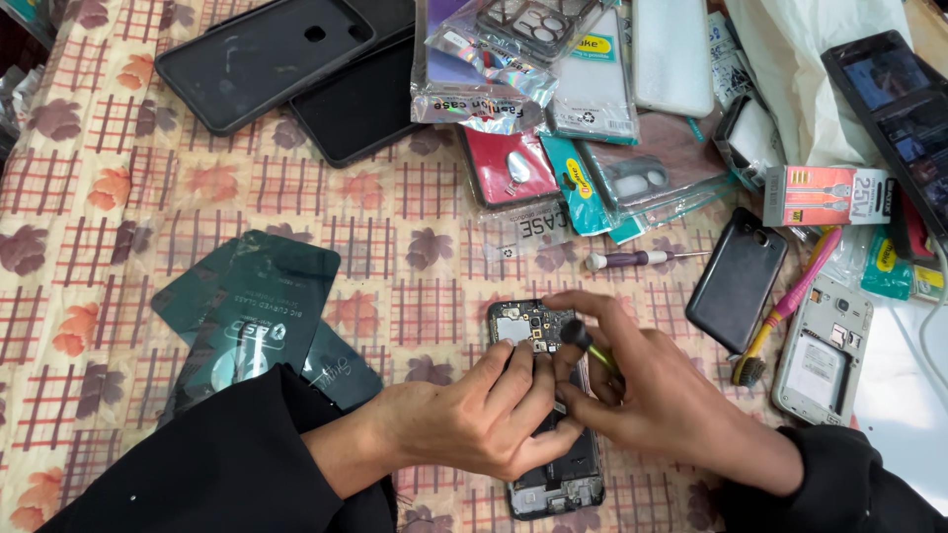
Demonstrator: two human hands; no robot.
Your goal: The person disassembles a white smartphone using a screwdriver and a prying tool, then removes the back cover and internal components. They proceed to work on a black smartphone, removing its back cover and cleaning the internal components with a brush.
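An opened phone [541,331] with its back off lies on the patterned cloth [425,276], circuit board showing at its top end. My left hand [474,419] rests on the middle of the phone and steadies it. My right hand [652,395] grips a small screwdriver [590,345] with a black cap and green shaft, its tip hidden between my fingers over the phone's right side. Both sleeves are black.
Dark green screen-protector packs [252,316] lie left. Black phone cases [262,54] and several packaged cases [583,118] fill the back. A purple-handled screwdriver [632,260], a black back cover [736,279], a pink brush [785,306] and a second open phone [825,350] lie right.
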